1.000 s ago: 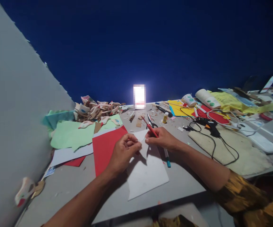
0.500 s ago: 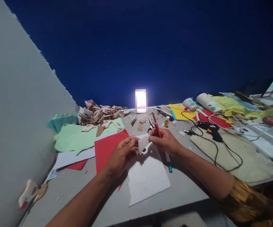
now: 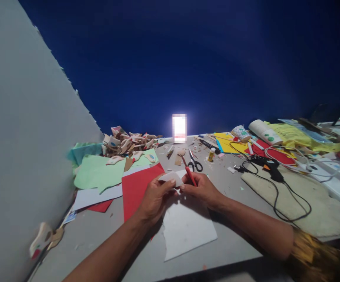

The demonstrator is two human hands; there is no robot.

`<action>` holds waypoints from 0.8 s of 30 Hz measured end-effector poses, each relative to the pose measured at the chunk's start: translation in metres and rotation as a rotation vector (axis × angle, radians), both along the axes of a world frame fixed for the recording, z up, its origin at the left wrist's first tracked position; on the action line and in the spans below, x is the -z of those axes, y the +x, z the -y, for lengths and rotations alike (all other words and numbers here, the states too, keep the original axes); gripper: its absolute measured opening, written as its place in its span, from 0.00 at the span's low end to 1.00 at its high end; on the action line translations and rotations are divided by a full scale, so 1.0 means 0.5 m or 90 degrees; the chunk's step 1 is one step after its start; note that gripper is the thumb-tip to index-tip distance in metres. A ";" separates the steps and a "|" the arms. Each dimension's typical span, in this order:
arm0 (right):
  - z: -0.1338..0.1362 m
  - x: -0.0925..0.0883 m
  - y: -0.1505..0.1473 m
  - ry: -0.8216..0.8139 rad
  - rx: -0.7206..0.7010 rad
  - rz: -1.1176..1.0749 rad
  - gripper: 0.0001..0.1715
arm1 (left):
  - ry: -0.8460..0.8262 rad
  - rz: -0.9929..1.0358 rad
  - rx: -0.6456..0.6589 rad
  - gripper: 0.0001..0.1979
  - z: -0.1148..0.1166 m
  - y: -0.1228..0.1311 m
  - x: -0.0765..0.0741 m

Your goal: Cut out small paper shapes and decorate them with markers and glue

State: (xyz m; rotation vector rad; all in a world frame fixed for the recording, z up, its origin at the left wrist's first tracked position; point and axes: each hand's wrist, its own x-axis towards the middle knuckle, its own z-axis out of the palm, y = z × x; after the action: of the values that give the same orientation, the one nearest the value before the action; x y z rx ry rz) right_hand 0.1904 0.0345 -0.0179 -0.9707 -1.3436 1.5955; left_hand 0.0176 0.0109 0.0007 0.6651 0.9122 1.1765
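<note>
My left hand (image 3: 155, 196) pinches a small white cut-out piece (image 3: 168, 177) between thumb and fingers, above the table. The fingers of my right hand (image 3: 205, 191) are closed around a slim red-handled tool (image 3: 190, 175) with a thin brownish end pointing up and away; its exact kind is unclear. The right fingertips are close to the piece's right end; I cannot tell if they touch it. Below both hands lies a white sheet (image 3: 190, 233) with one ragged edge. A red sheet (image 3: 139, 188) lies to the left, partly behind my left hand.
Black-handled scissors (image 3: 198, 167) and a glue stick (image 3: 211, 155) lie beyond my hands. Cut-out bird-like shapes (image 3: 125, 143) are heaped at back left near green paper (image 3: 99, 174). A glue gun (image 3: 271, 170) with cable rests on a beige cloth (image 3: 287, 196) at right.
The white piece has turned flatter and lies more in my left hand. The red tool has tilted in my right hand. A teal-capped marker seen before is now out of sight.
</note>
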 end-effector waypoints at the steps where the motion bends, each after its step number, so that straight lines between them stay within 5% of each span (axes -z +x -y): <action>1: -0.004 0.000 0.003 0.003 -0.004 -0.007 0.20 | -0.002 0.012 0.000 0.15 -0.002 -0.001 0.000; 6: -0.040 -0.001 0.045 0.069 0.026 0.004 0.34 | -0.016 0.079 0.006 0.08 -0.010 -0.007 -0.004; 10: -0.045 -0.015 0.070 0.221 -0.003 0.138 0.38 | -0.019 0.104 0.006 0.08 -0.009 -0.009 -0.014; 16: -0.025 -0.025 0.066 0.429 -0.068 0.295 0.29 | 0.000 0.114 -0.010 0.11 -0.006 -0.010 -0.024; 24: -0.016 -0.015 0.058 0.491 -0.087 0.331 0.26 | 0.027 0.094 0.023 0.17 -0.003 -0.006 -0.024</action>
State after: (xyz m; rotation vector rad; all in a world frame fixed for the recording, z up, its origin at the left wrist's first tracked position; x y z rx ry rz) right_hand 0.2196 0.0426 -0.0105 -0.8248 -2.1902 0.7756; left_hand 0.0145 0.0124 0.0127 0.6175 0.7496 1.1988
